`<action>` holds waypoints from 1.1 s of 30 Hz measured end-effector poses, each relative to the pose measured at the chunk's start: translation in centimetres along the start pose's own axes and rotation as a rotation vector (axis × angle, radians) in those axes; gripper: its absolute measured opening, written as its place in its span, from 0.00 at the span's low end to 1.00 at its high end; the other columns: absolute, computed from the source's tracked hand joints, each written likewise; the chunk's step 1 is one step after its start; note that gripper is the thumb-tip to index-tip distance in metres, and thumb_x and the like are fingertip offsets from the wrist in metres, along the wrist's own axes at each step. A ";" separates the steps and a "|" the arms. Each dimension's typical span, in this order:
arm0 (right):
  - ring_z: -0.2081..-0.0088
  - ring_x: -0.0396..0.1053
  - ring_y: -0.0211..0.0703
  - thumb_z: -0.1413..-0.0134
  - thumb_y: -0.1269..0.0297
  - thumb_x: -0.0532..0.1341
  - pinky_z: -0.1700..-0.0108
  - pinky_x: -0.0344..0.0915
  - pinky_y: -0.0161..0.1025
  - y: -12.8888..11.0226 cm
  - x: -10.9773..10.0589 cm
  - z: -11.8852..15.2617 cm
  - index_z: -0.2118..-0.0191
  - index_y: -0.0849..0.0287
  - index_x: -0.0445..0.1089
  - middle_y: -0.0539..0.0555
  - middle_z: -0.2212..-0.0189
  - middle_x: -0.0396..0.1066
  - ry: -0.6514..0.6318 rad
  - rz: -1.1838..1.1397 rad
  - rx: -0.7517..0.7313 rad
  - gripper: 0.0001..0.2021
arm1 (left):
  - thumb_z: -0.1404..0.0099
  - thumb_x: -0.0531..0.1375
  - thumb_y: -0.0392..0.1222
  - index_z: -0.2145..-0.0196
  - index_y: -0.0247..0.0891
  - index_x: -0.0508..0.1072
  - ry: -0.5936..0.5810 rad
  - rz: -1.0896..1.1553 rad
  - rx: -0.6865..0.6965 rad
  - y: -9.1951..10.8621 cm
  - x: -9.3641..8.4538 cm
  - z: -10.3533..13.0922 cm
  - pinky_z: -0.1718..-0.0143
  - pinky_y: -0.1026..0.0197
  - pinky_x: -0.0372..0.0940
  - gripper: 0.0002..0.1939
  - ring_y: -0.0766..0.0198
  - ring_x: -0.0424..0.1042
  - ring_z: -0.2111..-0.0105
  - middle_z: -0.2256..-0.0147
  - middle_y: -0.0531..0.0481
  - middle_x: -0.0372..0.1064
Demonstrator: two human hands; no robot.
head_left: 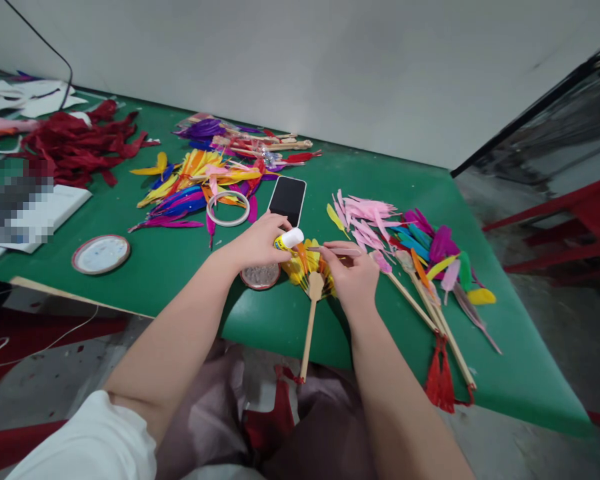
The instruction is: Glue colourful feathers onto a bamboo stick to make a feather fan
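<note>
My left hand (263,241) is closed round a small yellow glue bottle (289,239) with a white cap end, tilted over the yellow feathers. My right hand (353,270) pinches a thin stick-like tool (337,251), its tip pointing left over the feathers. Between both hands lies a fan of yellow and orange feathers (296,268) with a wooden handle (309,333) that reaches past the table's front edge. A round dish (261,276) of small glittery bits sits partly under my left hand. Behind it lies a dark-screened phone (288,197).
Tape ring (211,212), colourful feathers (197,170) and dark red cloth strips (75,150) lie to the left, with a round lid (101,254). Pink feathers (365,212) and wooden handles (443,323) with red tassels (440,377) lie right on the green table (510,360).
</note>
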State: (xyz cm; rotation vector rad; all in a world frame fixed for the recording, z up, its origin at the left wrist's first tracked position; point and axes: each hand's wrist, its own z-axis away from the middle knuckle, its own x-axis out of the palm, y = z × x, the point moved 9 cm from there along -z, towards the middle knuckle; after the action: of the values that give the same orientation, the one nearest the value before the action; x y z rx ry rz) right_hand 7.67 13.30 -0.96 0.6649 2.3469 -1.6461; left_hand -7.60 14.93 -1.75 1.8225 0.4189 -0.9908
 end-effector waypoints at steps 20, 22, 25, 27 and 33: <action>0.71 0.71 0.40 0.57 0.62 0.61 0.74 0.69 0.36 0.3 0.7 0.7 0.66 0.58 0.68 0.52 0.71 0.72 0.060 -0.285 0.195 0.09 | 0.49 0.58 0.42 0.79 0.36 0.66 0.959 0.750 -0.303 -6.4 -6.5 2.9 0.77 0.67 0.61 0.07 0.70 0.66 0.80 0.82 0.55 0.65; 0.71 0.71 0.40 0.57 0.62 0.60 0.74 0.69 0.35 -0.5 1.1 1.1 0.67 0.58 0.68 0.52 0.72 0.72 0.059 -0.311 0.206 0.09 | 0.50 0.58 0.41 0.79 0.37 0.65 1.009 0.805 -0.321 -7.0 -6.6 3.2 0.80 0.68 0.60 0.07 0.71 0.65 0.82 0.82 0.56 0.63; 0.69 0.71 0.42 0.56 0.62 0.60 0.72 0.70 0.37 -1.5 2.0 1.7 0.68 0.58 0.70 0.53 0.71 0.73 -0.015 -0.292 0.192 0.08 | 0.50 0.59 0.42 0.79 0.37 0.64 1.056 0.810 -0.316 -7.4 -6.8 3.6 0.81 0.68 0.60 0.07 0.72 0.64 0.83 0.84 0.57 0.61; 0.66 0.72 0.43 0.56 0.62 0.60 0.67 0.70 0.39 -2.0 2.8 2.0 0.69 0.58 0.71 0.54 0.67 0.73 -0.099 -0.274 0.158 0.07 | 0.49 0.59 0.42 0.79 0.38 0.64 1.067 0.791 -0.308 -7.4 -7.0 3.8 0.80 0.68 0.61 0.08 0.72 0.63 0.84 0.84 0.58 0.60; 0.68 0.72 0.40 0.56 0.66 0.61 0.64 0.69 0.38 -2.8 4.0 2.7 0.70 0.55 0.70 0.49 0.70 0.74 -0.281 -0.178 0.033 0.04 | 0.48 0.58 0.41 0.80 0.37 0.65 1.059 0.751 -0.302 -7.1 -7.3 3.9 0.79 0.68 0.61 0.07 0.73 0.61 0.85 0.86 0.58 0.60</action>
State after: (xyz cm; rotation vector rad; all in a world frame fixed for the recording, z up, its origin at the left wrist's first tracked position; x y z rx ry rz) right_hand 2.61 10.97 -1.26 0.2153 2.2321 -1.7245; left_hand -18.42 15.76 -0.99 1.8521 0.4081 0.5749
